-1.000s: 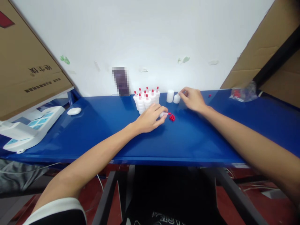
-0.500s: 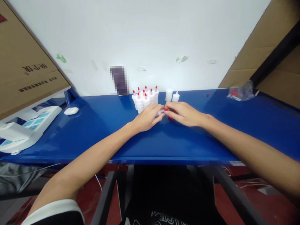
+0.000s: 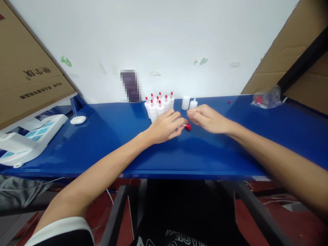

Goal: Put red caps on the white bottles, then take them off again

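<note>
My left hand (image 3: pixel 166 128) keeps a narrow grip around a white bottle (image 3: pixel 183 125), which the hand mostly covers; its thin end points to the right, above the blue table (image 3: pixel 164 157). In my view this end meets a small cluster of red caps (image 3: pixel 188 127), so I cannot tell if the bottle wears one. My right hand (image 3: pixel 208 119) is curled just beside, apart from the left; whether its grip holds something, I cannot tell. Behind the left hand, red-tipped bottles (image 3: pixel 153 111) stand upright in a group. Behind the right hand stand a white cylinder (image 3: pixel 186 103) and an uncapped bottle (image 3: pixel 193 104).
</note>
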A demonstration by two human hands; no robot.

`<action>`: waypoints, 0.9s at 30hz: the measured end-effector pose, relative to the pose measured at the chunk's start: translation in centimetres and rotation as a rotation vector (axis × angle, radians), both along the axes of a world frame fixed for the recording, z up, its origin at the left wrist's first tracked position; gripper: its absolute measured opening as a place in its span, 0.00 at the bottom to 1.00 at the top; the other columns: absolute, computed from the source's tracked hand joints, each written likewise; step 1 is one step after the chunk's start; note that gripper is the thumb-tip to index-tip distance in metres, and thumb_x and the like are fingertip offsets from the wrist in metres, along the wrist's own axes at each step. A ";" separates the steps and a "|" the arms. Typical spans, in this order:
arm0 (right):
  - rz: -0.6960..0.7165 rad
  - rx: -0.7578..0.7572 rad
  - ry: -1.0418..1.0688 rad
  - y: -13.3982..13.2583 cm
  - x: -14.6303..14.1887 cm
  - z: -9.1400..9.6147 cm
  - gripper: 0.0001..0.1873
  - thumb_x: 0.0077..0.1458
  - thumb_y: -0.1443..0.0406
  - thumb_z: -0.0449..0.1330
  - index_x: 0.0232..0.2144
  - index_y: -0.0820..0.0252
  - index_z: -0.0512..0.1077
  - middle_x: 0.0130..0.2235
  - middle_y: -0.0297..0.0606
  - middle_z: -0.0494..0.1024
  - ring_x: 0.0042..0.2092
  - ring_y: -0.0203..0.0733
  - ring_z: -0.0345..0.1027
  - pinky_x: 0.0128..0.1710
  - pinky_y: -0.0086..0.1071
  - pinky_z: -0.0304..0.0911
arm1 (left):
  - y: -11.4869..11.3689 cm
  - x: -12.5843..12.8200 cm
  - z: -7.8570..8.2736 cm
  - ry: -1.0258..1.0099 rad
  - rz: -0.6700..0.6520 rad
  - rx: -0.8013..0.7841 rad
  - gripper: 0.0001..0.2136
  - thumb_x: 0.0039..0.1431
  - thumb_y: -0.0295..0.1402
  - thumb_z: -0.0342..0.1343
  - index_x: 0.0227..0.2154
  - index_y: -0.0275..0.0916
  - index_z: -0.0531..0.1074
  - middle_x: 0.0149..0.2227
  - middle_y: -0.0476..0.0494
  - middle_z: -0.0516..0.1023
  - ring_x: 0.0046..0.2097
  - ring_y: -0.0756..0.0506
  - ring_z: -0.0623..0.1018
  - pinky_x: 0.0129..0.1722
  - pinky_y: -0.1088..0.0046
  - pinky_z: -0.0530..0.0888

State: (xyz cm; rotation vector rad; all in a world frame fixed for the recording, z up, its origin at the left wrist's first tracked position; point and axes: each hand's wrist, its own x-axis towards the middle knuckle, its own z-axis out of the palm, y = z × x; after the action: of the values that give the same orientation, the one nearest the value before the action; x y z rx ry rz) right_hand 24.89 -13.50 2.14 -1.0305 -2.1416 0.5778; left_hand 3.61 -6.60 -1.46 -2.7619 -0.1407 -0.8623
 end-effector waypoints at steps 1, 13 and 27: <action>-0.010 -0.001 0.020 -0.1 0.1 0.1 0.23 0.71 0.60 0.46 0.22 0.54 0.53 0.22 0.27 0.54 0.25 0.33 0.49 0.27 0.32 0.50 | 0.1 0.0 -0.1 -0.001 -0.003 -0.002 0.13 0.75 0.34 0.43 0.47 0.37 0.72 0.38 0.40 0.75 0.40 0.42 0.70 0.43 0.64 0.69; -0.093 0.108 -0.421 -0.7 0.0 0.7 0.19 0.70 0.53 0.51 0.30 0.56 0.62 0.27 0.33 0.68 0.28 0.37 0.59 0.31 0.35 0.50 | 0.6 -0.3 -0.6 0.007 -0.017 -0.262 0.16 0.76 0.44 0.44 0.46 0.38 0.70 0.40 0.40 0.76 0.41 0.43 0.72 0.43 0.66 0.71; 0.100 -0.314 -0.205 -0.4 0.4 0.8 0.26 0.70 0.47 0.49 0.27 0.58 0.63 0.25 0.30 0.65 0.26 0.33 0.56 0.30 0.34 0.56 | -0.1 -0.1 -0.2 0.085 -0.014 -0.192 0.10 0.73 0.35 0.43 0.38 0.38 0.66 0.36 0.42 0.73 0.38 0.44 0.70 0.38 0.67 0.68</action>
State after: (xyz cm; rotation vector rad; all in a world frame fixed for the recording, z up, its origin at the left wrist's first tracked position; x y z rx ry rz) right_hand 25.28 -13.95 2.97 -1.1979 -2.3410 0.9132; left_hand 3.55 -6.66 -1.63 -2.9759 -0.1995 -0.7704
